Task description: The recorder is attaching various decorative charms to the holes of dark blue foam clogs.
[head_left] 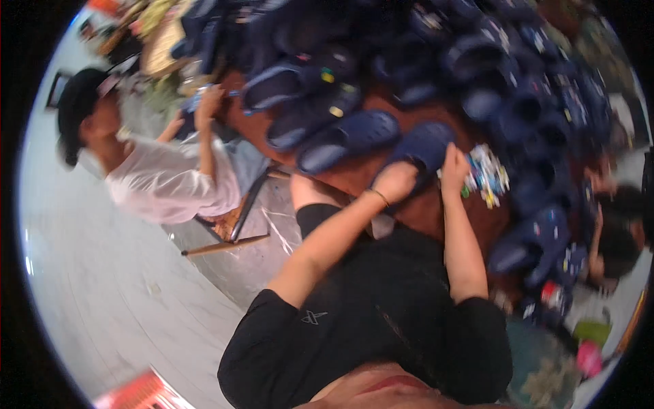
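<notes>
A navy blue clog (pixel 429 138) lies on the reddish-brown tabletop (pixel 479 223) in front of me, toe pointing away. My left hand (pixel 397 181) reaches into its foot opening and holds it, with the fingertips hidden inside. At the clog's right side, my right hand (pixel 454 167) is closed in a pinch; whatever is between its fingers is too small and blurred to make out. Just right of that hand sits a heap of small, brightly coloured pieces (pixel 489 176). Another navy clog (pixel 349 140) rests directly to the left.
Many more navy clogs (pixel 514 85) crowd the table's far and right sides, some bearing small coloured pieces. A person in a white shirt (pixel 180 180) sits at the left, handling a blue item. Another person (pixel 616 232) is at the right edge. A wooden-legged stool (pixel 228 228) stands left.
</notes>
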